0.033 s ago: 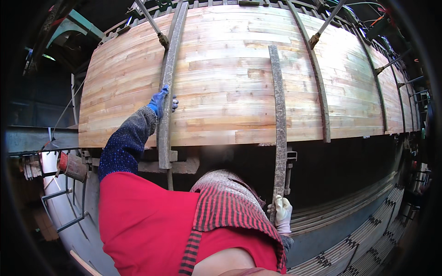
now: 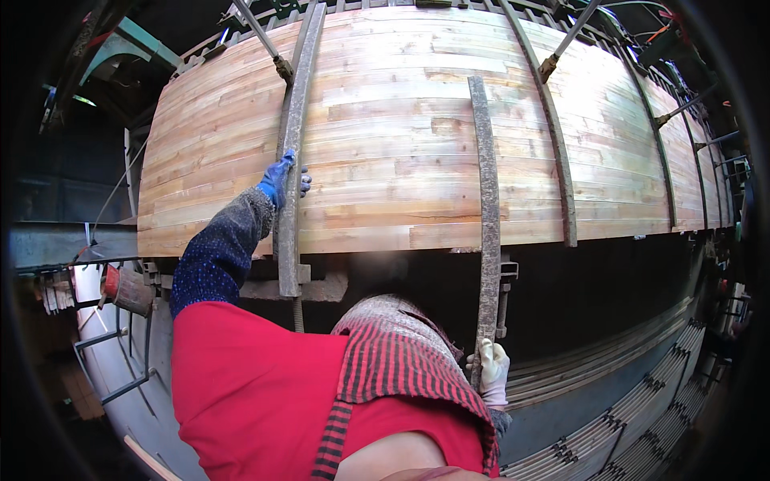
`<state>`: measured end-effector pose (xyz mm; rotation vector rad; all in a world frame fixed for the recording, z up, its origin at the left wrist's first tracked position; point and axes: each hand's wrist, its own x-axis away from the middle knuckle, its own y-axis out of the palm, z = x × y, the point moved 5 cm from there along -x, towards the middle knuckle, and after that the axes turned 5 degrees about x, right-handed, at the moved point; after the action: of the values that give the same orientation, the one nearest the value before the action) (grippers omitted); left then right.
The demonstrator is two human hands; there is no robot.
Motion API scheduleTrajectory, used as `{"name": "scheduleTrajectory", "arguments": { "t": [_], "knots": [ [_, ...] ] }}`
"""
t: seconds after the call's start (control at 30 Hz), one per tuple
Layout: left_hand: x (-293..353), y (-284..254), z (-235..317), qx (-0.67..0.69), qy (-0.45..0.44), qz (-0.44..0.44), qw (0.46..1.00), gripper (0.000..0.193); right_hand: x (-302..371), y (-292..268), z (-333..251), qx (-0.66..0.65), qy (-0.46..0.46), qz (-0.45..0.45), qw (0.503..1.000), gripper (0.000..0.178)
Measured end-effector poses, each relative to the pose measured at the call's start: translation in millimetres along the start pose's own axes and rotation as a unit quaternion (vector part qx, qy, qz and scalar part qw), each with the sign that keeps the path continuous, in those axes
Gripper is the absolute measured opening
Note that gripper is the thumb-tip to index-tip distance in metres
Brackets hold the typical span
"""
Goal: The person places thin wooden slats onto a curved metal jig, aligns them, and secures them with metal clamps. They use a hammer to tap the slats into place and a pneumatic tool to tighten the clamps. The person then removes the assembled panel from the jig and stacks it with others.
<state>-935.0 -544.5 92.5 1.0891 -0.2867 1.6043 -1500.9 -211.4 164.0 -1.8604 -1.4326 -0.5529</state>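
My left hand (image 2: 278, 181), in a blue glove, is closed around a long grey metal bar (image 2: 301, 96) that crosses the wood panel (image 2: 385, 120) from front to back. This panel is made of many narrow light strips laid edge to edge. My right hand (image 2: 492, 372), in a white glove, grips the near end of a second speckled grey bar (image 2: 487, 184). That bar reaches over the panel's near edge, and its far end lies above the middle of the wood. Parts of the fingers of both hands are hidden behind the bars.
More crossbars (image 2: 545, 112) with slanted rods (image 2: 573, 36) span the panel to the right. Below its near edge are a bolt fitting (image 2: 504, 297) and a stack of long rails (image 2: 593, 365). A red-rimmed bucket (image 2: 128, 290) hangs at the left, beside a steel beam (image 2: 72, 242).
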Motion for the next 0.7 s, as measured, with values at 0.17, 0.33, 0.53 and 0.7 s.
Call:
{"name": "scheduleTrajectory", "arguments": {
  "t": [0.17, 0.33, 0.53, 0.7],
  "knots": [
    [32, -2, -38, -0.004, 0.026, 0.036, 0.999, 0.065, -9, -6, 13, 0.001, -0.012, -0.018, 1.000, 0.043],
    [98, -32, -12, -0.321, 0.396, 0.217, 0.833, 0.032, -22, -17, 32, 0.013, -0.031, -0.065, 0.997, 0.046],
    [229, -79, -206, -0.221, 0.398, 0.238, 0.858, 0.023, -33, -29, 42, 0.004, 0.004, -0.077, 0.997, 0.052],
    [228, -113, -370, -0.109, 0.182, 0.178, 0.961, 0.038, -33, -38, 43, 0.008, 0.025, -0.088, 0.996, 0.057]
  ]
}}
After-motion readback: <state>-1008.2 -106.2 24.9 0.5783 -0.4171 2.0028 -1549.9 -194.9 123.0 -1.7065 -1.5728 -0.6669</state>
